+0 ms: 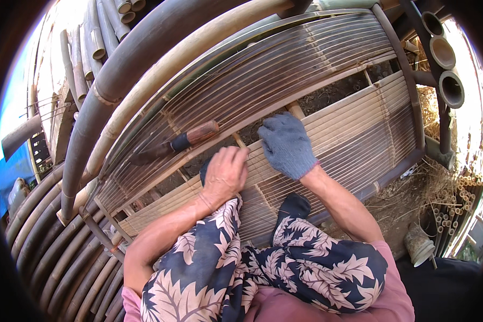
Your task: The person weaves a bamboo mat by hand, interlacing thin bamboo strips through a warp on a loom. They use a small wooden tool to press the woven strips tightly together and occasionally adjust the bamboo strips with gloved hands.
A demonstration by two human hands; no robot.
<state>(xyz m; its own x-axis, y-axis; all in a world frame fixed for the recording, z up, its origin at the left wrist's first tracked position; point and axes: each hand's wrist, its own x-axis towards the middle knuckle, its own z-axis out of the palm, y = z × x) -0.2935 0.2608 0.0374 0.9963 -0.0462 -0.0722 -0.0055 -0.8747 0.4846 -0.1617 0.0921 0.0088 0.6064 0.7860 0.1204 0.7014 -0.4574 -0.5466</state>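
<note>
I sit over a bamboo slat panel (349, 121), its thin strips laid in two sections with a long gap between them. My bare left hand (225, 172) is closed at the gap-side edge of the near section, fingers bent over a bamboo slat (338, 110). Close by on the right, my right hand (287, 145), in a grey knitted glove, curls over the same edge. The fingertips of both hands are partly hidden. A knife (174, 144) with a wooden handle and dark blade lies on the far section, left of my hands.
Thick bent bamboo poles (123, 70) arch along the far left side. More curved poles (64, 247) are stacked at lower left. Cut pole ends (443, 52) jut out at upper right. Bundled thin bamboo (456, 206) and a pale container (418, 244) stand at right.
</note>
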